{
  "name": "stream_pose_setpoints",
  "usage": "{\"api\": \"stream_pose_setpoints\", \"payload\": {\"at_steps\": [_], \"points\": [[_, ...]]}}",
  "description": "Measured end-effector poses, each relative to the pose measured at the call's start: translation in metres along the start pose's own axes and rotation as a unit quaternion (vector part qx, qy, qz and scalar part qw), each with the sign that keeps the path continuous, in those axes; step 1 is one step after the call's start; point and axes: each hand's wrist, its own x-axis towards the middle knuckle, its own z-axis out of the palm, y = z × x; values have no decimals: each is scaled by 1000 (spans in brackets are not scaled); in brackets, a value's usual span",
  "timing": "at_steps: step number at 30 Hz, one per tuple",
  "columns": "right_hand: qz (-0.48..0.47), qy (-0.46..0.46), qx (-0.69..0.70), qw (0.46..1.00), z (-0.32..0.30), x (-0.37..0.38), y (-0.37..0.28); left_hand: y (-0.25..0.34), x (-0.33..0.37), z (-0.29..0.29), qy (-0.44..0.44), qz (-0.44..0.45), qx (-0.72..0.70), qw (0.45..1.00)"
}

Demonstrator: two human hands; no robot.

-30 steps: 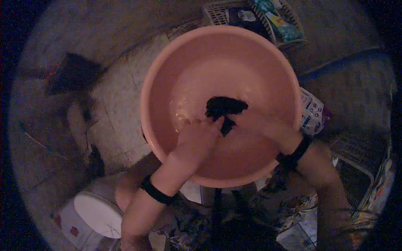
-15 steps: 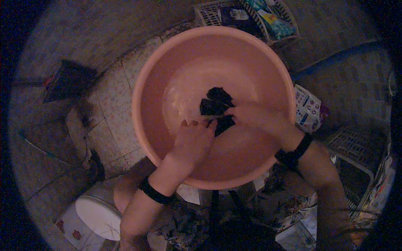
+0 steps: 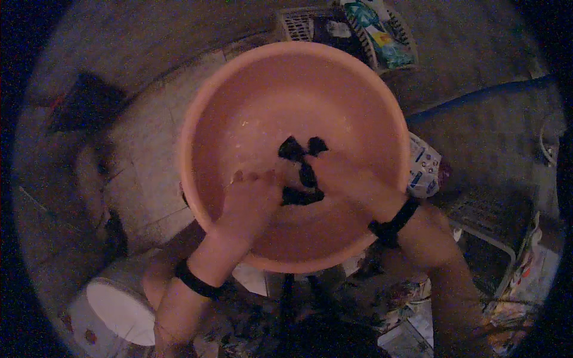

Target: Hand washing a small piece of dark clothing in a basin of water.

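Cloth (image 3: 307,174), black and bunched, sits inside the basin (image 3: 292,65) near its middle, gripped by the left hand (image 3: 253,194) and right hand (image 3: 339,176), as far as this dim light shows. A basket (image 3: 295,27) stands beyond the basin's far rim.

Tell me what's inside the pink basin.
The basin holds a black cloth, with the left hand and right hand at it; glints suggest water. The hands cover parts of the cloth; what lies beneath is hidden.

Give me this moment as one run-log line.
left hand: holding dark cloth | right hand: holding same cloth | location: inside pink basin | wrists: black bands on both | image: dim, blurred
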Motion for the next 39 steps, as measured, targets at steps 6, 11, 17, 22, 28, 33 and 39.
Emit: {"api": "stream_pose_setpoints", "payload": {"at_steps": [6,11,17,22,28,33,39], "points": [[81,-9,-34,996,-10,3,34,16,14,-4,41,-17,-5,999],[66,116,40,990,-13,-7,56,24,25,12,44,11,-8,999],[-48,10,-127,991,-5,-5,43,19,14,17,27,-3,-36,999],[-99,-74,-118,985,4,-5,31,9,10,17,37,-6,-17,999],[-118,-19,-173,978,21,-1,33,4,17,17,56,10,-24,998],[-63,6,-146,987,37,5,36,4,20,23,82,34,-29,996],[35,-57,4,998,1,-2,12,9,22,13,8,16,-10,1000]]}}
